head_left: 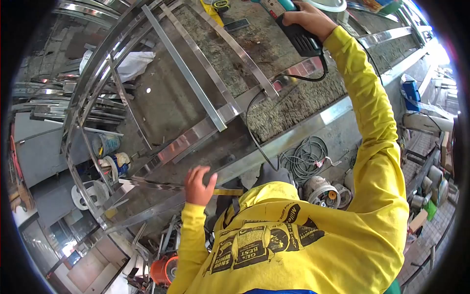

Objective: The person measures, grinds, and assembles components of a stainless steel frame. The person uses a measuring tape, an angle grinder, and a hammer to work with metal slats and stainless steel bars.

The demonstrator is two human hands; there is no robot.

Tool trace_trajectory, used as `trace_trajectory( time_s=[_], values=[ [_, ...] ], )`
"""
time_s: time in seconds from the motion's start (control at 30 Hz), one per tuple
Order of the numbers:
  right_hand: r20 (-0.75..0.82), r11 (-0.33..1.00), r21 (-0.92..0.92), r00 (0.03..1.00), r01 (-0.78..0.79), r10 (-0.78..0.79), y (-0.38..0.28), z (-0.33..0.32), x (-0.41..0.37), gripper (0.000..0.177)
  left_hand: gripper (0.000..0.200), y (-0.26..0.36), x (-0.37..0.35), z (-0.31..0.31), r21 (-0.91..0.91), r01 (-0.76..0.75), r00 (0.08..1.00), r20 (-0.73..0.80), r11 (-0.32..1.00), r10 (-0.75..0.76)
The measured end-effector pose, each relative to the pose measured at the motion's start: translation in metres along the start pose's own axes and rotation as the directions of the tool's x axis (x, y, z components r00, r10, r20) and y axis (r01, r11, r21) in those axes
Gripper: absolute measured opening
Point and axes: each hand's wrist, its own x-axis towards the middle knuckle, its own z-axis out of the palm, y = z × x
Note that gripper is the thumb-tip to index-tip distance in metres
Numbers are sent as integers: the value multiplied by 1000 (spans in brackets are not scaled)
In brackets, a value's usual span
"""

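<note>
My right hand (313, 20) is wrapped round a teal-and-black corded power tool (299, 38) at the top of the view, its working end cut off by the frame edge. A black cord (313, 78) hangs from its rear and loops down toward me. My left hand (198, 185) is raised with fingers apart, holding nothing. It is close to the lower rail of a shiny metal frame (182, 143). Several square metal bars (186, 68) lie across that frame, between my two hands.
A grey cable coil (308, 158) lies on the floor near my body. A curved metal frame (73, 132) stands at left, beside stacked metal lengths (81, 105). An orange bucket (160, 270) is at lower left. A yellow tape measure (221, 6) sits at the top.
</note>
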Motion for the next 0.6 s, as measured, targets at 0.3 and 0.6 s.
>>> trace_trajectory(
  time_s=[0.3,0.6],
  values=[
    [-286,985,164,953,-51,97,-25,40,-171,55,23,98,192,22,82,-499,867,39,863,497],
    [-355,937,258,878,-237,320,-79,84,-420,85,22,44,59,-26,-533,-334,901,62,777,430]
  ],
)
